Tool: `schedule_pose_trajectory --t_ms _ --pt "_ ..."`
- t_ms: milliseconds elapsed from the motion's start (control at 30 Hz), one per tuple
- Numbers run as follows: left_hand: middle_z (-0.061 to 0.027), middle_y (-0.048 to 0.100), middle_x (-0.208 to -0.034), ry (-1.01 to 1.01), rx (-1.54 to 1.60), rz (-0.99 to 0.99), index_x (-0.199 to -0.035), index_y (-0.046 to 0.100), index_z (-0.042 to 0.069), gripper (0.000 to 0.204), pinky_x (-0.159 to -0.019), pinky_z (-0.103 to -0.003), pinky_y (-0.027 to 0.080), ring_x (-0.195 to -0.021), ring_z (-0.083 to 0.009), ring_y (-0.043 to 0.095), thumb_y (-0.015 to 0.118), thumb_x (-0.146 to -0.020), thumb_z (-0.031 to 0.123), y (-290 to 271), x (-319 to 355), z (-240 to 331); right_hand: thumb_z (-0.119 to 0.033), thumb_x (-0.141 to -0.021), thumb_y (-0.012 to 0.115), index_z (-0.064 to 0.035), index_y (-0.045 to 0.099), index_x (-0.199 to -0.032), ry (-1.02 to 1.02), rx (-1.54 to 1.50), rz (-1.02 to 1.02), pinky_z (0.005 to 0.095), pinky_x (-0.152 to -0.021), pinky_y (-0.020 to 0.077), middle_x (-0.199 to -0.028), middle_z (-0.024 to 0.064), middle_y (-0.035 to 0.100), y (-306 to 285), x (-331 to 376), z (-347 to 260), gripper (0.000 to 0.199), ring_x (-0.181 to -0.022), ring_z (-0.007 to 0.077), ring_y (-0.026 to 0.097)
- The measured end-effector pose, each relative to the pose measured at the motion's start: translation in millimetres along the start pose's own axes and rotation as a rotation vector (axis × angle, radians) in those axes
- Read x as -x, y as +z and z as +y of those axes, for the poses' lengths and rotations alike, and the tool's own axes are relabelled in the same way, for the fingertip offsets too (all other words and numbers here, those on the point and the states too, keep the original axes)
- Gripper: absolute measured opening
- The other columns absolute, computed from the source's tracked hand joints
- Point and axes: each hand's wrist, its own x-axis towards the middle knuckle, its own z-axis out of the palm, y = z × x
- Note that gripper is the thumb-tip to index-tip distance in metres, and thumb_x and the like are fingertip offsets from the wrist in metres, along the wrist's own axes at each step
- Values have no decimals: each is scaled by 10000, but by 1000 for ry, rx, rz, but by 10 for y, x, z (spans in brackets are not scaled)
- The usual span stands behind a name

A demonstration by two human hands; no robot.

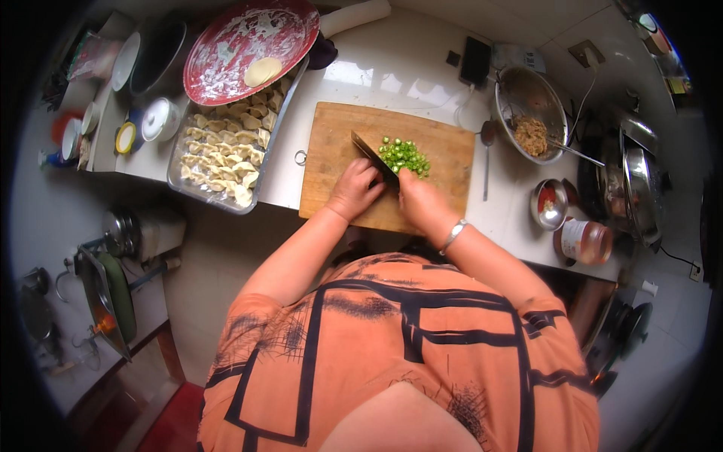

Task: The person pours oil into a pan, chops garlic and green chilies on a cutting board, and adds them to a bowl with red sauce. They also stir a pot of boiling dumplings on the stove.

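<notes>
A wooden cutting board lies at the counter's front edge. My right hand is closed round the handle of a kitchen knife, whose dark blade slants up to the left across the board. Just right of the blade is a small heap of chopped green vegetable, perhaps chilli or green bean. Close against the blade's left side, my left hand presses down on the board with curled fingers. Whatever lies under those fingers is hidden. A silver bangle circles my right wrist.
To the left, a tray of dumplings stands partly under a floury red round tray bearing dough wrappers. On the right are a steel bowl of filling, a spoon, a small steel bowl and a jar. A phone lies behind.
</notes>
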Motion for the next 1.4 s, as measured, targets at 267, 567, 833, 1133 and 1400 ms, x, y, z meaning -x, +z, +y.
schedule_pose_trajectory --t_ms 267,567,833,1133,1400 --pt "-119 566 -902 2 29 11 -782 575 45 173 -777 -419 458 -895 -338 543 727 -710 87 -1 28 26 -67 -840 506 2 467 -985 -23 20 -59 518 -674 509 -809 247 651 -106 53 79 165 -764 436 643" --pt "-114 576 -934 6 34 41 -781 577 43 168 -804 -416 460 -917 -335 543 724 -708 79 25 31 10 -69 -841 506 4 478 -978 -67 -32 35 528 -653 507 -778 260 641 -48 -1 118 158 -733 440 639" --pt "-116 573 -931 -8 27 35 -778 577 47 164 -800 -413 460 -912 -334 544 723 -710 79 28 45 -6 -51 -838 492 19 481 -990 -23 -60 47 522 -667 509 -799 261 640 96 -87 16 168 -758 439 640" --pt "-115 569 -949 -40 37 19 -771 576 44 153 -813 -409 465 -931 -333 541 715 -711 63 23 50 1 -96 -850 524 16 480 -994 -17 -33 -15 524 -676 508 -800 260 640 29 -23 92 188 -769 444 638" --pt "-114 579 -969 -17 -3 28 -786 588 53 174 -824 -403 465 -954 -328 545 736 -709 102 -6 58 47 -109 -855 520 14 476 -995 -55 -24 104 513 -626 520 -767 272 639 311 -179 115 192 -703 424 646"
